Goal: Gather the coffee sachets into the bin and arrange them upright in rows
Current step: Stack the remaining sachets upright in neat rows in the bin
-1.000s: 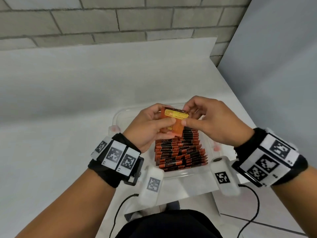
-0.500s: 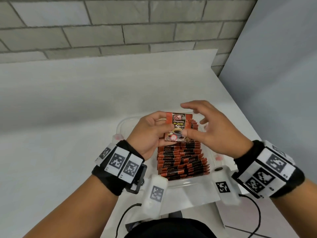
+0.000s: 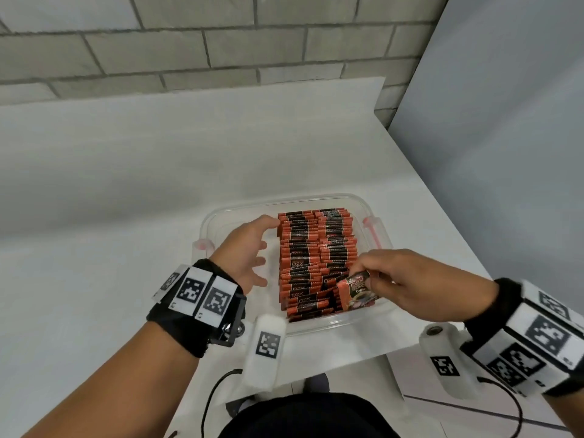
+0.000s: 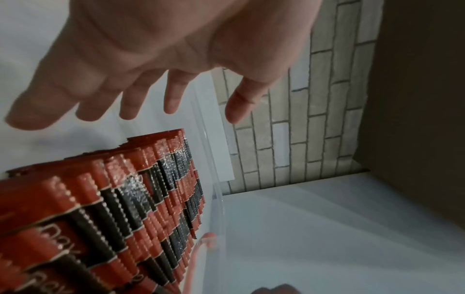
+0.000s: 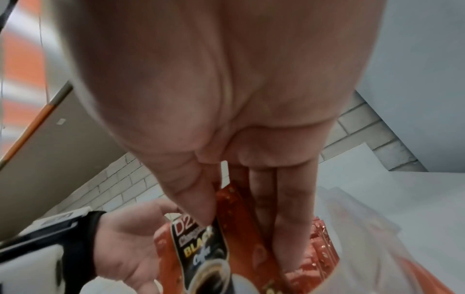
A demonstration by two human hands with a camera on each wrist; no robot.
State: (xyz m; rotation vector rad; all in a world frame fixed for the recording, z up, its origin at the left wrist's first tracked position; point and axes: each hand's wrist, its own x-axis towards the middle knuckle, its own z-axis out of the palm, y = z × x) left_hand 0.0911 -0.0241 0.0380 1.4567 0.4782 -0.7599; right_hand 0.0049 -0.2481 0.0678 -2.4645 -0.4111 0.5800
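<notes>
- Pinching one sachet (image 3: 358, 294) at its top edge, right hand (image 3: 407, 282) holds it at the near right corner of the bin (image 3: 335, 197).
- Left hand (image 3: 245, 251) spread, holding nothing, over bare bin floor left of the rows (image 3: 316, 260).
- Print reads "D2X", "BLACK".
- White bench (image 3: 126, 200); brick wall (image 3: 189, 42) behind.
</notes>
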